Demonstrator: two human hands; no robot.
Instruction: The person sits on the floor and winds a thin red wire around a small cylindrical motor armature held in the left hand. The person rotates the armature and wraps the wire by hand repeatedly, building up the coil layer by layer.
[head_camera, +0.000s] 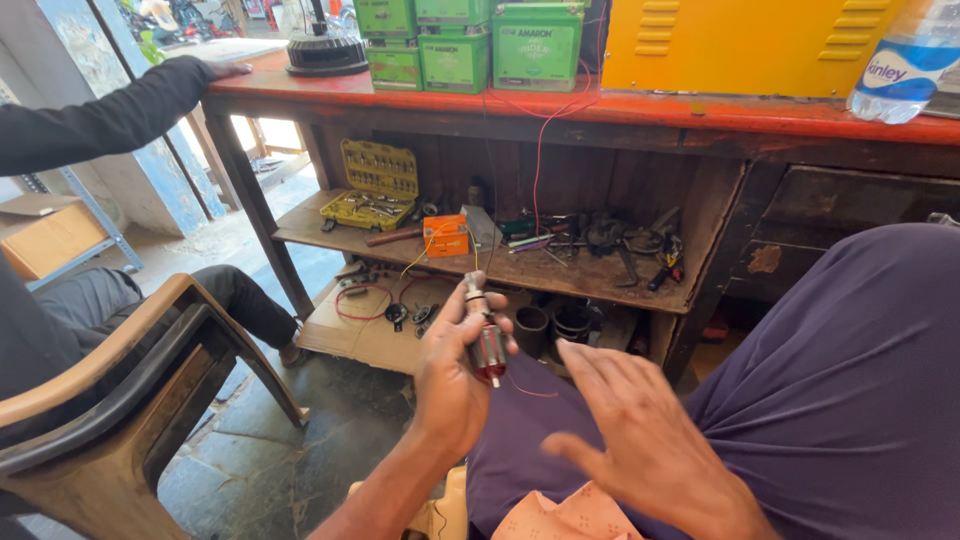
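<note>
2 hands | L hand (455, 385) gripping motor armature (487, 340) (upright) | R hand (640, 440) open, empty

The person wears dark purple trousers (850, 400); both forearms are bare, with no sleeves, rings or watch.

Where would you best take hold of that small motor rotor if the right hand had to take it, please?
Probably the bare upper shaft of the motor rotor, from above. It stands nearly upright in the left hand, whose fingers wrap the copper-wound middle. The right hand hovers open beside it.
</note>
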